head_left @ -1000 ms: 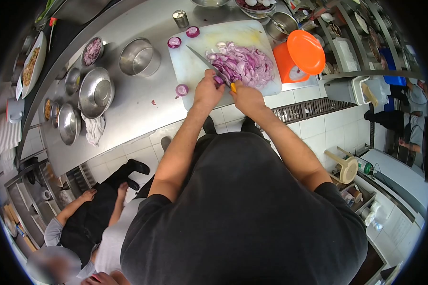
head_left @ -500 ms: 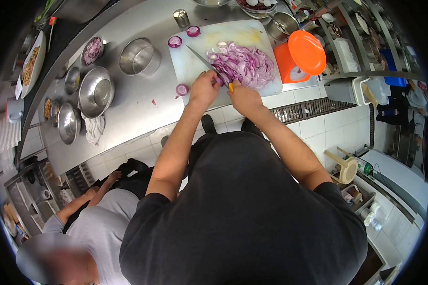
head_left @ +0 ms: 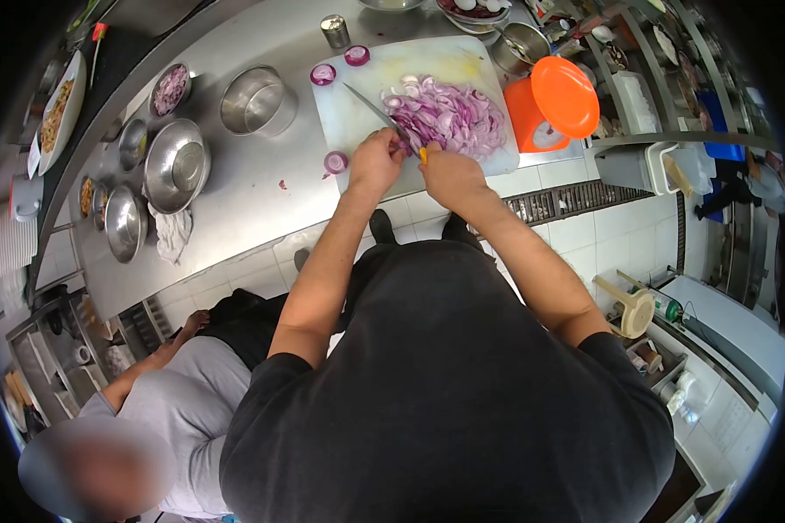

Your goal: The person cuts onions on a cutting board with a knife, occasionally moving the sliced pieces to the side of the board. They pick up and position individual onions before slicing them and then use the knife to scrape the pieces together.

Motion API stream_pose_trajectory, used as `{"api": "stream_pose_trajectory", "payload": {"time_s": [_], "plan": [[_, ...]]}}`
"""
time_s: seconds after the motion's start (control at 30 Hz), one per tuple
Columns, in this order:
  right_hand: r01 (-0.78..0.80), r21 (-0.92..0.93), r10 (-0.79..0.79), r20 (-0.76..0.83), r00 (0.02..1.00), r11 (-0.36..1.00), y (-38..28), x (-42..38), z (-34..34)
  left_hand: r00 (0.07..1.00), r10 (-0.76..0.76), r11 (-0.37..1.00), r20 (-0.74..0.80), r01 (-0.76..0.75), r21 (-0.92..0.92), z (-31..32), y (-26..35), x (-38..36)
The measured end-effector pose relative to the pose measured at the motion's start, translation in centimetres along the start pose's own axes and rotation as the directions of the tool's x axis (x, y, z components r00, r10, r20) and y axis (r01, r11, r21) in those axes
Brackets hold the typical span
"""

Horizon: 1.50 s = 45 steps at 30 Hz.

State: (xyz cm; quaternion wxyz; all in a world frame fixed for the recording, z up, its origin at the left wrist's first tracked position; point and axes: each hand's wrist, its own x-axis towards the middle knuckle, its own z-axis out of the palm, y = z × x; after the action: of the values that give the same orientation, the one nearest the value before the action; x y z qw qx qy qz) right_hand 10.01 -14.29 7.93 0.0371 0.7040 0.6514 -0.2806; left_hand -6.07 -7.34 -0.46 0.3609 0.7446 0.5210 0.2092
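My right hand [head_left: 453, 179] is closed on the yellow handle of a kitchen knife [head_left: 371, 106], whose blade points away to the upper left across the white cutting board [head_left: 344, 109]. My left hand [head_left: 378, 162] is beside the blade, fingers bent together on a piece of red onion mostly hidden under them. Just beyond both hands lies a heap of sliced red onion [head_left: 453, 118]. Halved red onions rest along the board's left side: one half [head_left: 335, 162] near my left wrist, another [head_left: 323, 74] and a third [head_left: 357, 56] at the far corner.
An orange kitchen scale [head_left: 536, 113] stands right of the board. To the left on the steel counter [head_left: 253, 187] are a deep steel pot [head_left: 257, 103], a large bowl [head_left: 176, 166] and a cloth [head_left: 173, 235]. A co-worker in a grey shirt [head_left: 183, 410] is close at my left.
My hands stay at nearly the same spot, with the knife still in the right one. The co-worker at my left has shifted posture, the arm drawn back slightly.
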Motion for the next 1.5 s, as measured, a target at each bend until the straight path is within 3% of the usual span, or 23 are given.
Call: {"api": "stream_pose_trajectory", "payload": {"time_s": [0.1, 0.27, 0.5, 0.7, 0.9, 1.0, 1.1, 1.2, 1.3, 1.43, 1.5], "plan": [[0.023, 0.0, -0.023, -0.01, 1.0, 1.0, -0.2, -1.4, -1.1, 0.999, -0.042, 0.999, 0.015, 0.042, -0.006, -0.1, 0.3, -0.1], [-0.049, 0.031, 0.05, -0.034, 0.998, 0.998, 0.3, 0.0, 2.9, 1.0, -0.008, 0.999, -0.018, 0.007, -0.038, 0.3, -0.3, -0.2], [0.035, -0.006, -0.035, -0.015, 0.999, 0.999, 0.2, -1.2, -0.7, 0.999, -0.037, 0.997, -0.01, 0.036, -0.073, 0.1, -0.2, -0.2], [-0.046, 0.052, 0.048, -0.04, 0.998, 0.998, 0.6, 0.0, 3.2, 1.0, 0.008, 0.998, -0.03, -0.01, -0.068, 0.2, -0.7, -0.2], [0.01, 0.004, -0.01, -0.066, 0.998, 1.0, 1.4, 1.6, 1.5, 0.999, 0.035, 0.998, 0.035, -0.037, 0.058, -0.1, 0.3, -0.2], [0.015, 0.081, -0.002, -0.158, 0.987, 0.997, 1.9, 1.1, 0.9, 0.992, 0.107, 0.987, 0.067, -0.114, 0.117, -0.5, 0.7, -0.7], [0.054, 0.171, -0.025, -0.164, 0.986, 0.984, 2.3, -0.5, 0.1, 0.995, 0.089, 0.996, 0.041, -0.09, 0.023, -1.4, 1.0, -1.7], [0.127, 0.223, -0.102, -0.118, 0.988, 0.966, 3.6, -1.7, 1.9, 0.96, 0.206, 0.971, -0.188, -0.177, 0.158, -3.6, 0.0, -2.8], [0.213, 0.18, -0.212, -0.023, 0.977, 0.96, 5.2, -2.5, 3.2, 0.939, 0.147, 0.951, -0.311, -0.047, 0.306, -6.1, -1.9, -3.7], [0.193, 0.121, -0.178, -0.121, 0.976, 0.974, 7.2, -2.3, 3.6, 0.934, 0.055, 0.885, -0.353, 0.119, 0.45, -8.1, -3.4, -5.4], [0.137, 0.079, -0.125, -0.138, 0.982, 0.987, 7.7, -2.0, 2.7, 0.964, -0.097, 0.936, -0.248, 0.173, 0.307, -8.3, -3.9, -6.0]]}}
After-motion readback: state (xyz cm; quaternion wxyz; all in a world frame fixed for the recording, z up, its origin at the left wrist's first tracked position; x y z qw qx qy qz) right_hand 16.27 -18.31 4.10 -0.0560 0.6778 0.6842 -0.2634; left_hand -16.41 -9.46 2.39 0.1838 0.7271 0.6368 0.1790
